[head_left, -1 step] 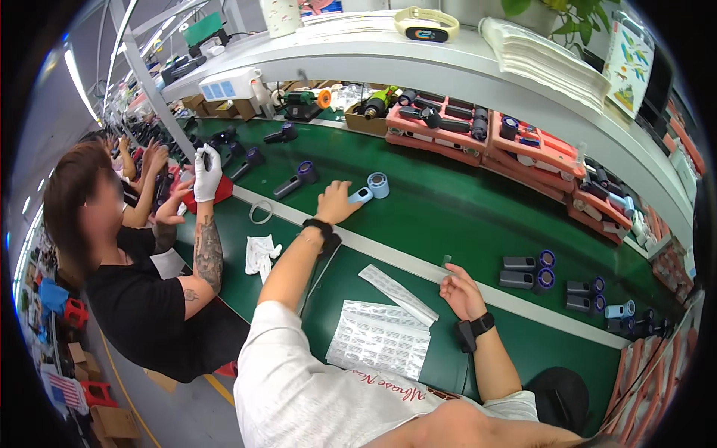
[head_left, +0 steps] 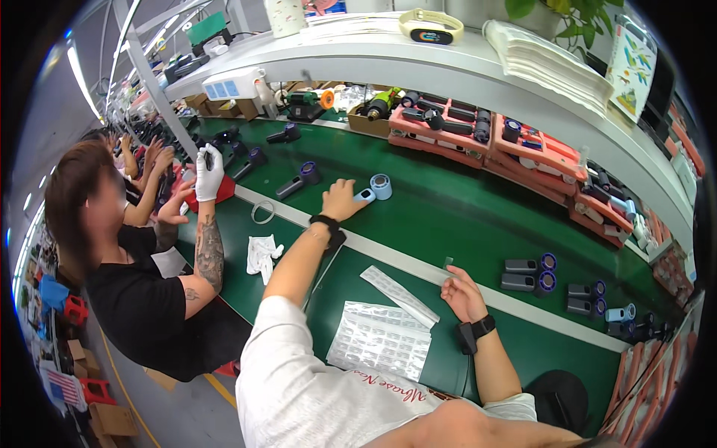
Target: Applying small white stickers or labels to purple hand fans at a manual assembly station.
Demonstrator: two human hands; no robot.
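My left hand point(head_left: 340, 200) reaches far out over the green conveyor belt point(head_left: 448, 216) and closes on a light blue handheld device point(head_left: 365, 196), whose tip sticks out past the fingers. A light blue roll point(head_left: 382, 186) stands right beside it. My right hand point(head_left: 462, 296) is nearer to me, pinching a small clear strip point(head_left: 448, 263) upright between thumb and fingertips. A sheet of clear labels point(head_left: 381, 341) and a long white backing strip point(head_left: 399, 296) lie between my arms. Both wrists wear black watches.
A person in black at my left raises a white-gloved hand point(head_left: 208, 172). A white cloth point(head_left: 261, 255) and a thin ring point(head_left: 262, 212) lie near them. Dark devices with purple rings point(head_left: 527, 272) sit on the belt. Pink trays point(head_left: 463, 128) line the back under a white shelf point(head_left: 478, 71).
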